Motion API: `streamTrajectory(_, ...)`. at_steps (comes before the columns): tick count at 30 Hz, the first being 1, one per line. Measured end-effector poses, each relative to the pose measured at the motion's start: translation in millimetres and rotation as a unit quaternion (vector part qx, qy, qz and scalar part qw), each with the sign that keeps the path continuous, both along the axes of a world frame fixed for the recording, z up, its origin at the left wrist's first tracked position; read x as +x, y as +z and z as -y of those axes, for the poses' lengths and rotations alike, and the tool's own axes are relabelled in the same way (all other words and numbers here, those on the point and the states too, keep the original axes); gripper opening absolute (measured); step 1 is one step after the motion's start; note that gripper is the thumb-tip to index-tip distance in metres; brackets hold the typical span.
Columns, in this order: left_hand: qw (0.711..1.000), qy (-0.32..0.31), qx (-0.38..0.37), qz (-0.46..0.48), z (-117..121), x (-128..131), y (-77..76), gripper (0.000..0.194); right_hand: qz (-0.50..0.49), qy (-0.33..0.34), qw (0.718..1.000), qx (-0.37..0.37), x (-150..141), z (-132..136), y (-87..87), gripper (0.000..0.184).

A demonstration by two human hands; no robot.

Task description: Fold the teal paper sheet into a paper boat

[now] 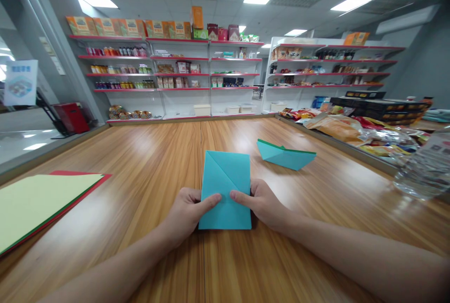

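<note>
A folded sheet of light blue paper [227, 174] is held up over the wooden table [140, 153], a diagonal crease running across its upper part. My left hand [191, 207] grips its left edge, thumb on the front and fingers behind. At the right edge, my right hand [262, 202] pinches it the same way, the two thumbs nearly meeting. The fingers behind the paper are mostly hidden. Beyond my right hand lies a folded paper boat [286, 155], light blue with a dark green upper edge.
Sheets of coloured paper [45, 204], pale yellow on top of green and red, lie at the left. A clear plastic bottle [425, 171] stands at the right edge, near packaged snacks [337, 129] and black boxes [386, 108]. Stocked shelves [183, 56] stand behind the table.
</note>
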State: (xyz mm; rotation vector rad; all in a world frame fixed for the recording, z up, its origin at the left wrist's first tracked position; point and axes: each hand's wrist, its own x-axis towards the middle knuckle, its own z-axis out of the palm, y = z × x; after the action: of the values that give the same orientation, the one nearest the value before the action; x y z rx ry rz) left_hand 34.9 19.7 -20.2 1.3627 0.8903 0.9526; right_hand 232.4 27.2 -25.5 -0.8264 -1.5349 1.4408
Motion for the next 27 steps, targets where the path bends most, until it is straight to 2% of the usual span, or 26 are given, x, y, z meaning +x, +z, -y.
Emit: streamTrajectory(27, 1.000, 0.007, 0.004, 0.004, 0.5, 1.2, 0.9, 0.041, -0.019, 0.020, 1.000, -0.001, -0.6, 1.2, 0.1, 0.032)
